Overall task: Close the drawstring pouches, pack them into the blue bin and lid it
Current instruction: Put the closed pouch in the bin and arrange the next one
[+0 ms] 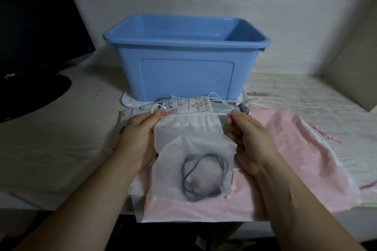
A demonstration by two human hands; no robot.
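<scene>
A translucent white drawstring pouch [193, 149] with a dark coiled cable inside lies on a pink pouch [285, 149] at the table's front. My left hand [138, 136] pinches the white cord at the pouch's top left corner. At the top right corner, my right hand [251, 140] pinches the other cord end. The pouch's mouth is gathered between them. Behind stands the open blue bin [183, 67], with nothing visible inside. It rests on a whitish sheet that may be its lid [127, 100]. A white pouch with cartoon prints [189, 106] lies between the bin and my hands.
A black monitor [36, 16] with its round base stands at the left. A beige box [355, 71] leans at the right. A small dark-patterned pouch [242, 108] peeks out near the bin's right corner. Below the table's front edge it is dark.
</scene>
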